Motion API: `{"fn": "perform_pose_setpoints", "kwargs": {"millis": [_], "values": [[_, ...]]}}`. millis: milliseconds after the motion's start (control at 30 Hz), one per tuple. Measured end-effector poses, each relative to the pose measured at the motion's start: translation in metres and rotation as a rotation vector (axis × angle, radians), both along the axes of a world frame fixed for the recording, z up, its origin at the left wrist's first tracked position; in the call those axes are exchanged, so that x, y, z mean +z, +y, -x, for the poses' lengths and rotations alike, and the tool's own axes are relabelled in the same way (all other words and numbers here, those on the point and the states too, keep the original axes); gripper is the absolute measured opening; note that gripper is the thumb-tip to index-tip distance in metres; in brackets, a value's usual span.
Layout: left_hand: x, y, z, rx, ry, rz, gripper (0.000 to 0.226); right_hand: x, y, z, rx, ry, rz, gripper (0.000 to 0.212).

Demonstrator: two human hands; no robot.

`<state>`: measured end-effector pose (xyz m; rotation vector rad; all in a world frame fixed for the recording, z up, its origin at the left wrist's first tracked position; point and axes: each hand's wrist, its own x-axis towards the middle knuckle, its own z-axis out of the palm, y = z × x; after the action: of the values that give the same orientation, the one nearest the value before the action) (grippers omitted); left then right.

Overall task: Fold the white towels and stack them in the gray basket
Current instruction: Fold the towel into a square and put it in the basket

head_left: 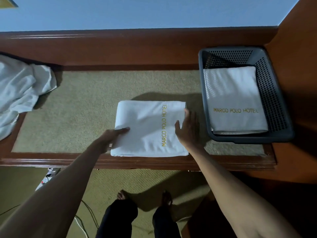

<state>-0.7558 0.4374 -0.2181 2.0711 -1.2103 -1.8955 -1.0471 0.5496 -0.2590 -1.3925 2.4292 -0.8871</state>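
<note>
Bare forearms reach forward from the bottom edge, one to each side of the folded towel (149,128), which lies on the near part of the counter (77,109), close to its front edge. The left hand (111,138) holds the towel's near-left corner, thumb laid on top and fingers tucked out of sight under the fold. The right hand (187,129) rests against the right edge with fingers nearly straight and thumb spread onto the cloth; I cannot tell whether its fingertips have slipped underneath.

The gray basket (248,138) stands just to the right of the towel, so the right hand is the nearer one and the carry should go rightward. The stacked towel (235,98) already in it lies with its long axis running away from the camera, while the folded towel is slightly longer from left to right. A quarter turn is probably needed for it to sit squarely. A crumpled towel (20,86) waits at far left.
</note>
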Motion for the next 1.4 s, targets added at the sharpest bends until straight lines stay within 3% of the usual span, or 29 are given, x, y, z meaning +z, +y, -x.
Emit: {"fn": "perform_pose_setpoints", "kwargs": {"millis": [100,267,467,567,667,733,833,967,1033,1167,1300,1400], "values": [[0.006,-0.002,-0.011,-0.135,0.192,-0.082,0.049,0.006,-0.032,-0.021,0.129,-0.010,0.043,0.048],[-0.001,-0.027,-0.021,-0.399,0.301,-0.158,0.062,0.012,-0.088,-0.056,0.204,-0.029,0.017,0.038],[0.018,-0.110,-0.027,-0.697,0.080,-0.156,0.070,0.009,-0.153,-0.081,0.256,-0.039,0.036,0.031],[0.028,-0.183,-0.020,-0.900,-0.095,-0.083,0.068,0.003,-0.186,-0.090,0.212,0.056,0.079,0.028],[0.033,-0.250,0.004,-1.021,-0.333,0.085,0.076,-0.003,-0.215,-0.091,0.136,0.116,0.121,0.029],[0.032,-0.278,0.030,-1.082,-0.391,0.283,0.069,-0.007,-0.230,-0.088,0.106,0.150,0.133,0.030],[0.024,-0.289,0.065,-1.107,-0.450,0.661,0.068,-0.007,-0.252,-0.079,0.060,0.162,0.133,0.032],[-0.018,-0.261,0.079,-0.888,-0.498,1.048,0.058,-0.026,-0.274,-0.064,0.028,0.213,0.073,0.042],[-0.044,-0.251,0.075,-0.790,-0.407,1.078,0.048,-0.044,-0.276,-0.060,0.088,0.241,0.013,0.048],[-0.081,-0.242,0.070,-0.854,-0.416,1.080,0.059,-0.065,-0.273,-0.055,0.186,0.248,-0.056,0.058],[-0.096,-0.245,0.071,-0.877,-0.482,1.115,0.061,-0.082,-0.274,-0.052,0.133,0.418,0.069,0.050],[-0.101,-0.249,0.071,-0.882,-0.487,1.130,0.062,-0.085,-0.273,-0.052,0.147,0.433,0.095,0.052]]}}
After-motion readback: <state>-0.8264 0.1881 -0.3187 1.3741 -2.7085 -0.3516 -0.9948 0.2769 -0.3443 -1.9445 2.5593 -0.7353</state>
